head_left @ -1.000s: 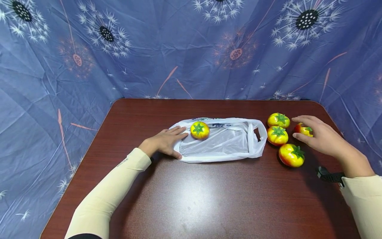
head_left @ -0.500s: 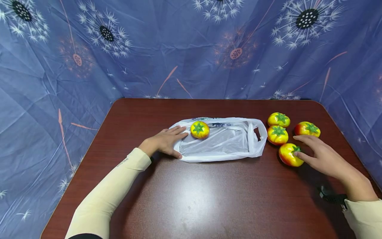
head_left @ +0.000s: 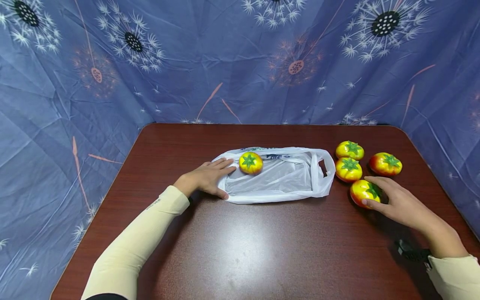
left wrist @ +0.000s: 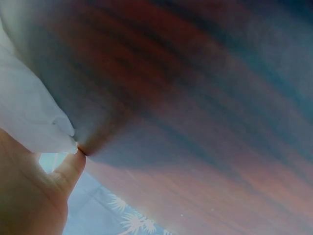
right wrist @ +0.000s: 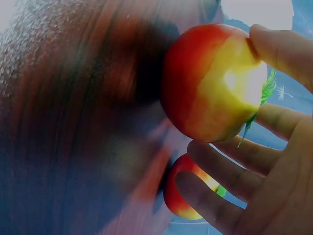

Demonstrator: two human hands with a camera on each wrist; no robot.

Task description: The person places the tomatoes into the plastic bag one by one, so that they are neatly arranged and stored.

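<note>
A white plastic bag (head_left: 277, 196) lies flat on the table, its handle toward the right. One red-and-yellow tomato (head_left: 251, 163) with a green leafy top sits on its left part. My left hand (head_left: 210, 177) rests with spread fingers on the bag's left end; in the left wrist view its thumb (left wrist: 73, 169) meets the bag's edge. My right hand (head_left: 401, 206) is around the nearest tomato (head_left: 361, 192) of the right-hand group. In the right wrist view, the thumb (right wrist: 276, 46) lies against this tomato on one side, with the fingers curving at the other.
Beyond the right hand are three more tomatoes: one at the back (head_left: 349, 150), one by the bag handle (head_left: 349, 170), and one farther right (head_left: 385, 164). A blue dandelion-print cloth (head_left: 240, 62) hangs behind the brown table (head_left: 225, 250).
My right hand has moved from the far-right tomato toward me, onto the nearest one, and its fingers have come around it. The left hand and the bag look the same.
</note>
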